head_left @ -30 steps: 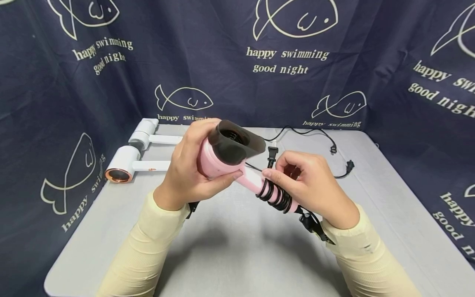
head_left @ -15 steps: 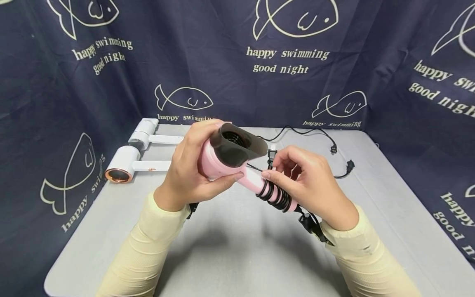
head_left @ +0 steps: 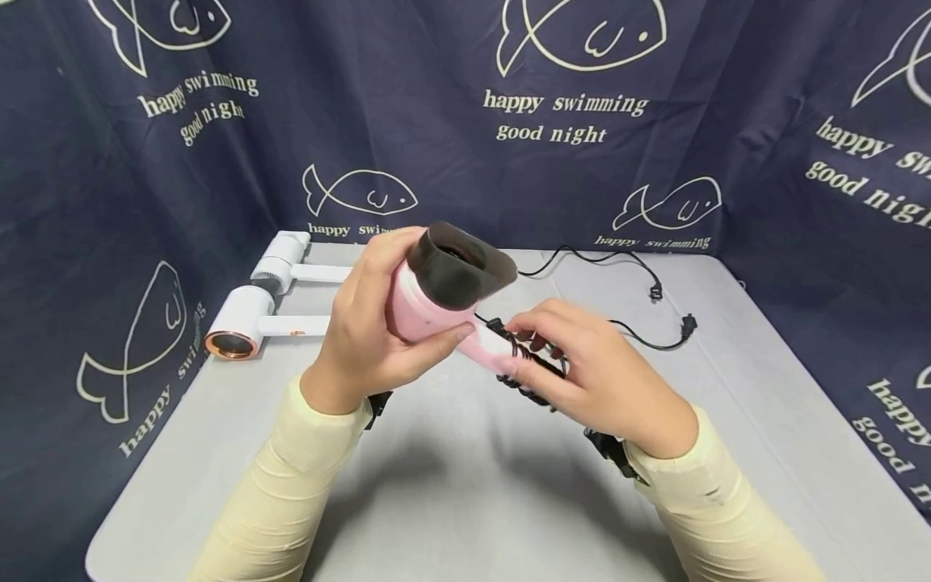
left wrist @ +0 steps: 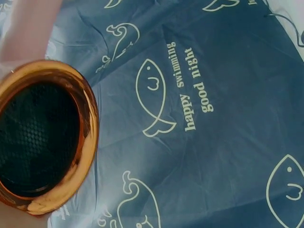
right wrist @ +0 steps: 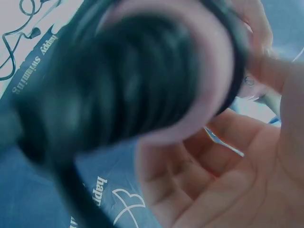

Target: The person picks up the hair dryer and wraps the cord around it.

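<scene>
My left hand (head_left: 371, 331) grips the barrel of a pink hair dryer (head_left: 418, 311), held up over the table. Its black nozzle (head_left: 447, 283) points up and away. A black power cord (head_left: 537, 394) is wound in several turns round the handle. My right hand (head_left: 604, 380) holds that wrapped handle, thumb on the near side and fingers reaching over the far side. A black plug (head_left: 496, 323) shows just beyond the handle, by the fingertips. The left wrist view has the dryer's copper-coloured rear ring (left wrist: 88, 118) around a dark mesh; in the right wrist view the handle's end (right wrist: 133, 80) is blurred.
Two white hair dryers, one with a copper ring (head_left: 236, 343) and one behind it (head_left: 280, 263), lie at the table's back left. Black cords with plugs (head_left: 688, 326) trail across the back right. A dark blue curtain (head_left: 465, 178) surrounds the grey table (head_left: 465, 501).
The plug, upright above the right hand before, now lies lower behind the handle. My right hand has turned, its fingers coming down over the cord-wrapped handle. The left hand keeps its grip.
</scene>
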Action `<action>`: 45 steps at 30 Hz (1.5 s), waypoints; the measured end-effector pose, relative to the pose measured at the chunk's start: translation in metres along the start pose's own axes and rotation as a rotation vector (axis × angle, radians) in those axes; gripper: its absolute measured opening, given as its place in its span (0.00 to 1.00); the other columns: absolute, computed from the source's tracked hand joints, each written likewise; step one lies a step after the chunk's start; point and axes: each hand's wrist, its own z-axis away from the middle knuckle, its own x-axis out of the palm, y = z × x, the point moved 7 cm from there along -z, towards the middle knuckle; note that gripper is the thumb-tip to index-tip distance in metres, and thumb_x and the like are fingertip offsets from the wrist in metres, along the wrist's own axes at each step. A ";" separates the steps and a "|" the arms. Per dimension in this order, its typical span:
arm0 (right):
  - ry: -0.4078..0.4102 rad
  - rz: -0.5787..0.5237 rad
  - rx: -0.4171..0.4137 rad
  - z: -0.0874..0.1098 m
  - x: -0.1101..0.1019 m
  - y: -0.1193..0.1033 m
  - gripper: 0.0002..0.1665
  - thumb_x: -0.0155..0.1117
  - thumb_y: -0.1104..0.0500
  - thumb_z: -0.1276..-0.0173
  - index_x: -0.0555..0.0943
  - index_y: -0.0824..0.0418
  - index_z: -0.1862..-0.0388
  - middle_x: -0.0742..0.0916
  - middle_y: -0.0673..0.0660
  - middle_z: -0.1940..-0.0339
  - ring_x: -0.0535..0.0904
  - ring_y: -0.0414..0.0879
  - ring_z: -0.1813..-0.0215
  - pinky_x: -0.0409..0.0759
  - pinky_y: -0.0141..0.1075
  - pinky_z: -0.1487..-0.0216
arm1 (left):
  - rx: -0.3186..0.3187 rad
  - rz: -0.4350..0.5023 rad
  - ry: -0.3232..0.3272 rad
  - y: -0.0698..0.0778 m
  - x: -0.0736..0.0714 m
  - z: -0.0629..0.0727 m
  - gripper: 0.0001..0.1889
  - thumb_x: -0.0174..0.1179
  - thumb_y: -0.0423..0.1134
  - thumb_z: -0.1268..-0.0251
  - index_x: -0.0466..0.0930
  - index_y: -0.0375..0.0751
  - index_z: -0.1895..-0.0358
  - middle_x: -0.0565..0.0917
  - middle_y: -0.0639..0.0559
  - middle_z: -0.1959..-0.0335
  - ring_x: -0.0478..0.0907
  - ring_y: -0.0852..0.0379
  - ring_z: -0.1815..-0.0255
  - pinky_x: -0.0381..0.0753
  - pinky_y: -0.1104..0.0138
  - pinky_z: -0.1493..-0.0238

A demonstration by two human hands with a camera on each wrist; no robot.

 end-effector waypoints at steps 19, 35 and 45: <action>-0.073 0.111 0.038 -0.002 0.037 0.004 0.29 0.68 0.42 0.28 0.71 0.55 0.38 0.75 0.40 0.69 0.72 0.31 0.74 0.74 0.28 0.71 | -0.128 -0.080 0.066 -0.011 -0.011 0.001 0.38 0.76 0.44 0.48 0.73 0.25 0.37 0.82 0.36 0.46 0.80 0.44 0.45 0.78 0.58 0.41; -0.031 0.043 0.089 0.002 0.039 0.003 0.27 0.69 0.42 0.31 0.73 0.51 0.40 0.76 0.39 0.75 0.71 0.32 0.77 0.74 0.28 0.75 | -0.135 -0.072 0.043 -0.011 -0.008 0.002 0.40 0.78 0.41 0.52 0.73 0.25 0.36 0.82 0.36 0.45 0.79 0.44 0.44 0.78 0.59 0.40; 0.074 0.122 0.099 0.001 0.039 0.005 0.18 0.67 0.47 0.33 0.77 0.51 0.49 0.74 0.40 0.80 0.68 0.35 0.79 0.68 0.30 0.79 | -0.167 -0.104 -0.004 -0.013 0.001 0.006 0.40 0.76 0.44 0.46 0.70 0.28 0.33 0.80 0.38 0.42 0.77 0.48 0.41 0.77 0.58 0.39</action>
